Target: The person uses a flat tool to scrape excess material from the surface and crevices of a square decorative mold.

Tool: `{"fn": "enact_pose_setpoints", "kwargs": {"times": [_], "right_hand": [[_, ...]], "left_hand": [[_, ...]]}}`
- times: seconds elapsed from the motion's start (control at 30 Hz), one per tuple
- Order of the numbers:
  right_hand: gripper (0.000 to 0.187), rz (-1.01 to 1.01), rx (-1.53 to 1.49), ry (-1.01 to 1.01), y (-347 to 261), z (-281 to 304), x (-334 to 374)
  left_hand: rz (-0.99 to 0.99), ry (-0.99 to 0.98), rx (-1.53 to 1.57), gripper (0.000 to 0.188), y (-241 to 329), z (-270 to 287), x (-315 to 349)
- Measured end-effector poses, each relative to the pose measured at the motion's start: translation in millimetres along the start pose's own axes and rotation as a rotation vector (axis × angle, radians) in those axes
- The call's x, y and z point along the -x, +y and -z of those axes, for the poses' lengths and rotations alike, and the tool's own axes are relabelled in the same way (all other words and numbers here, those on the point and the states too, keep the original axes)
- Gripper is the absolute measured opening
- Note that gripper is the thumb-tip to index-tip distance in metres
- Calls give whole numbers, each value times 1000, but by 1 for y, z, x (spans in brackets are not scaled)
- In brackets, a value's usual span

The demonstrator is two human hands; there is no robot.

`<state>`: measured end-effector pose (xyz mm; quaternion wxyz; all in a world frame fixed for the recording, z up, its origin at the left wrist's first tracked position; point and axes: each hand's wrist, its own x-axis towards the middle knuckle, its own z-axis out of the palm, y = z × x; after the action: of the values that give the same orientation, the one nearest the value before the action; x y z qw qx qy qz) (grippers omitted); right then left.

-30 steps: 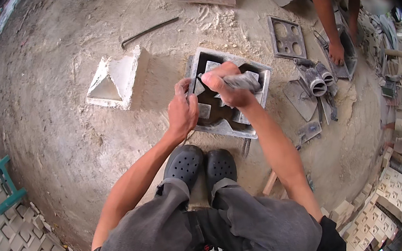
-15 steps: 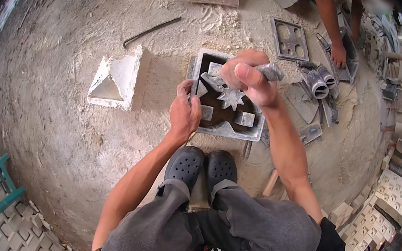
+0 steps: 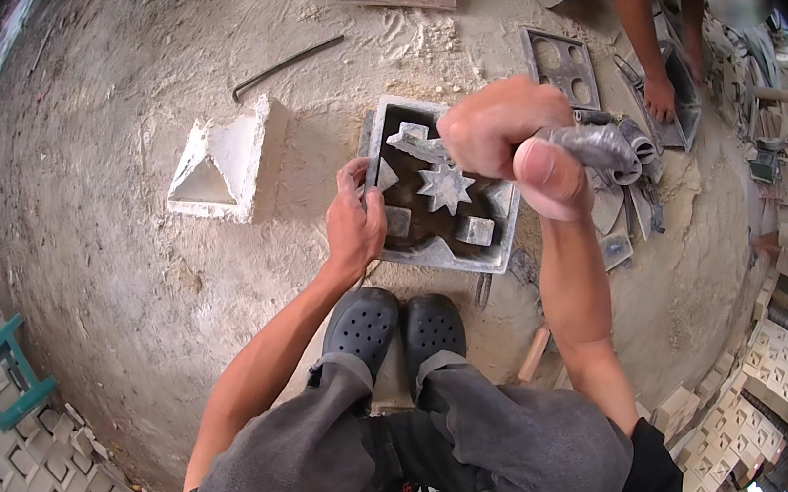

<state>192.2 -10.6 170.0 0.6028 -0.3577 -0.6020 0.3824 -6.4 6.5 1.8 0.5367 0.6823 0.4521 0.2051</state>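
Note:
A rectangular metal mould (image 3: 445,260) lies on the floor in front of my feet, with a star-shaped block (image 3: 446,188) in its middle and smaller blocks around it. My left hand (image 3: 354,223) grips the mould's left rim, fingers curled over the edge. Raised above the mould's right side, my right hand (image 3: 509,128) is closed round the thick grey handle of a hand tool (image 3: 593,145). A pale, crusted end seems to stick out left of the fist, over the far part of the mould; its exact shape is unclear.
A white pyramid-topped block (image 3: 219,169) stands left of the mould; a bent metal bar (image 3: 288,66) lies beyond it. To the right are a plate with round holes (image 3: 561,68), metal tubes (image 3: 636,149) and another person's hand (image 3: 659,100). A wooden handle (image 3: 533,355) lies nearby.
My right hand has risen and moved right with the tool, its fist now turned more sideways. My left hand stays at the mould's left rim. The view has shifted slightly.

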Motion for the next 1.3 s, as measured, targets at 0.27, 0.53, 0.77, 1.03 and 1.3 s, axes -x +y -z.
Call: {"fn": "enact_pose_setpoints", "kwargs": {"times": [0.27, 0.53, 0.77, 1.03, 1.3], "right_hand": [[65, 22, -43, -34, -10, -2, 11], [64, -25, 67, -89, -10, -5, -3], [50, -134, 172, -64, -1, -17, -8], [48, -112, 196, 128, -2, -32, -16], [44, -6, 82, 138, -19, -29, -17]], "left_hand": [[-19, 16, -39, 37, 4, 0, 0], [-103, 29, -109, 36, -8, -2, 0], [-98, -23, -162, 36, -11, -2, 0], [-140, -41, -218, 38, -24, -2, 0], [-126, -43, -221, 38, -29, 4, -2]]}}
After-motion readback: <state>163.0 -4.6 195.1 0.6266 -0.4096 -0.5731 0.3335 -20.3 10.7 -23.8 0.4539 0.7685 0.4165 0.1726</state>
